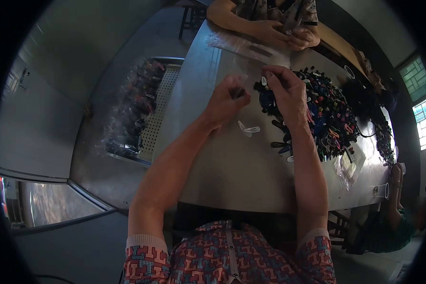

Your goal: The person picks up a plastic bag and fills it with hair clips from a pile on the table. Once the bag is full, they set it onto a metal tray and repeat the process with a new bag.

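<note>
My left hand [226, 102] is raised over the grey table [213, 175], its fingers curled round a small item that I cannot make out. To the right, my right hand [286, 90] pinches a small white hair clip [263, 81] at the near left edge of a big heap of dark and coloured hair accessories [329, 111]. On the tabletop between my forearms lie a few white hair clips [252, 129], apart from both hands.
A perforated tray [164, 97] with bagged items stands at the left. Across the table are a person's hands [298, 38] and plastic bags [239, 47]. A clear bag [349, 165] and a cup [382, 190] lie at the right, near another person [388, 227].
</note>
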`<control>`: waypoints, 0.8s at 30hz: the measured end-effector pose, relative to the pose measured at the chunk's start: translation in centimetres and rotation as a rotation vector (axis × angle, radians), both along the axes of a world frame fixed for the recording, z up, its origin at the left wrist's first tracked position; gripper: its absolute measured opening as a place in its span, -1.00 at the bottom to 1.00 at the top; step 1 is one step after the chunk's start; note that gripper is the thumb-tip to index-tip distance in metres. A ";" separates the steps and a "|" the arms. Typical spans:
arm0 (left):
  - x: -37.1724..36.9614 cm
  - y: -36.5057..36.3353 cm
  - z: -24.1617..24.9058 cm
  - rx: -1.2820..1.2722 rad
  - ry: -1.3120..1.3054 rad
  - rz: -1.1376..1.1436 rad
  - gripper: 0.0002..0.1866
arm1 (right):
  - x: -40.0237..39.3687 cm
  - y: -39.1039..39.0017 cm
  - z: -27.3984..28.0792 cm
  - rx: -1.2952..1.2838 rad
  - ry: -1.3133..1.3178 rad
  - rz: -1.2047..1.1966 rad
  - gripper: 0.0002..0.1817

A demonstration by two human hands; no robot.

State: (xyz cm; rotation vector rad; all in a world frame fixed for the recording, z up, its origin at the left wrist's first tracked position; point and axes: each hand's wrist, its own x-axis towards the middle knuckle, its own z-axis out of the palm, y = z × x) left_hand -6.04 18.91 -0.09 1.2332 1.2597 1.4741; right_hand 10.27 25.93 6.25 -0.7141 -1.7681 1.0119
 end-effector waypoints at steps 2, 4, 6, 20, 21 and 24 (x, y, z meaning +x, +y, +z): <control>0.0 0.0 -0.1 0.062 -0.300 -0.229 -0.57 | 0.6 0.3 -0.3 -0.021 -0.061 0.071 -0.72; 0.0 -0.3 0.3 0.030 -0.388 -0.340 -0.55 | 0.8 -0.3 0.3 -0.044 -0.123 0.136 -0.70; -0.2 -0.7 0.9 -0.006 -0.477 -0.452 -0.54 | 1.0 -1.0 0.9 -0.158 -0.271 0.263 -0.73; -2.3 0.6 0.4 0.101 -0.233 -0.019 -0.74 | 1.4 0.8 -1.1 -0.042 -0.346 0.090 -0.81; -2.2 0.5 0.3 0.103 -0.233 -0.016 -0.74 | 1.4 0.9 -1.3 -0.041 -0.361 0.077 -0.80; -1.9 0.5 0.3 0.127 -0.261 0.096 -0.81 | 1.2 1.0 -1.7 -0.047 -0.317 0.057 -0.80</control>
